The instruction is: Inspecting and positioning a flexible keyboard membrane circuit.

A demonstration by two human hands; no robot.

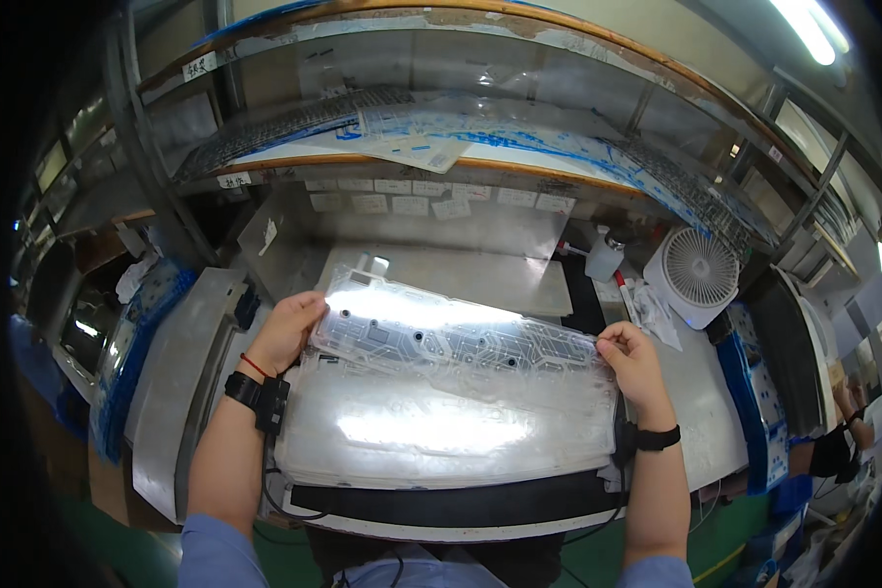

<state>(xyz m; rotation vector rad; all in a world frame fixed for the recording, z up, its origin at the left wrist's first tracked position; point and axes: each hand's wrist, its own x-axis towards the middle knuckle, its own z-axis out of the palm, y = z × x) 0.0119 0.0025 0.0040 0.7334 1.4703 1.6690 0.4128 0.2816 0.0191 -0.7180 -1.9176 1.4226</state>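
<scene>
Here, the left hand (284, 333) and right hand (639, 367) each pinched one end of a clear sheet (451, 338) above the worktop (704, 416). A white fan (696, 269) stood near its back right corner.

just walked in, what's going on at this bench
A person is holding a clear printed circuit sheet by its two ends, the left hand pinching one and the right hand the other. It is over a shiny flat stack on the bench; whether its lower edge touches the stack is hard to tell. A white fan and a pump bottle stand off to the right.
</scene>
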